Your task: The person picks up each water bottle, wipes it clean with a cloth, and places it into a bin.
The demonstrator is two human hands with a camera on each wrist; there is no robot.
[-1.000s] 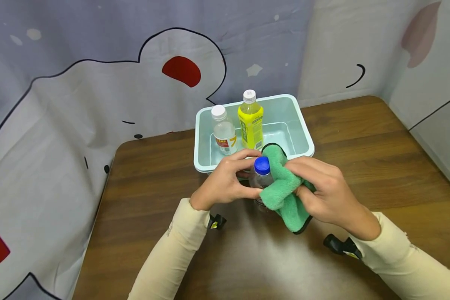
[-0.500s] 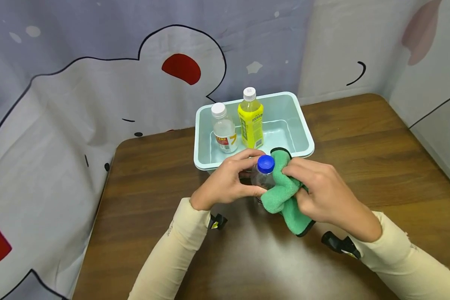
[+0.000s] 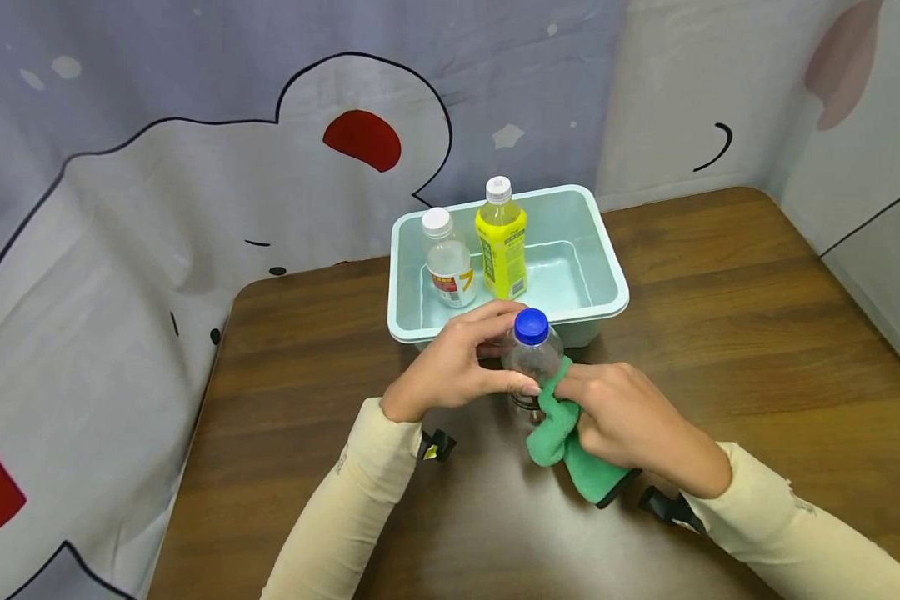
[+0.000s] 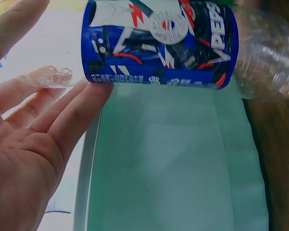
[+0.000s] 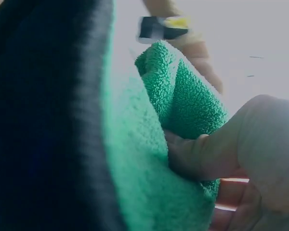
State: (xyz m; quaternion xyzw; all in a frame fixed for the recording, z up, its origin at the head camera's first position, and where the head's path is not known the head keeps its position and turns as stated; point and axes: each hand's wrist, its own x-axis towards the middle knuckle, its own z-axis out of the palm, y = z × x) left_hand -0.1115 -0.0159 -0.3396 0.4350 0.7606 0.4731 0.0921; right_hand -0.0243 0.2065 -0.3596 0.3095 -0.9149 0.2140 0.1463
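Observation:
A clear plastic bottle (image 3: 534, 358) with a blue cap stands upright, or close to it, in front of the tub. My left hand (image 3: 465, 360) grips it from the left, thumb and fingers around its upper part. In the left wrist view the bottle's blue Pepsi label (image 4: 159, 43) shows below the fingers (image 4: 77, 115). My right hand (image 3: 624, 417) holds a bunched green cloth (image 3: 551, 437) at the bottle's right side. The right wrist view shows the thumb pressed into the cloth (image 5: 149, 168); the other fingers are partly hidden.
A pale blue-green tub (image 3: 607, 287) stands behind the hands on the wooden table (image 3: 307, 358). Inside it are a white-capped clear bottle (image 3: 448, 262) and a yellow-labelled bottle (image 3: 504, 246). A patterned curtain (image 3: 195, 200) hangs behind the table.
My right hand has moved the cloth down the bottle's side, from near the cap to lower on the body, uncovering the upper bottle. My left hand keeps its grip in nearly the same place.

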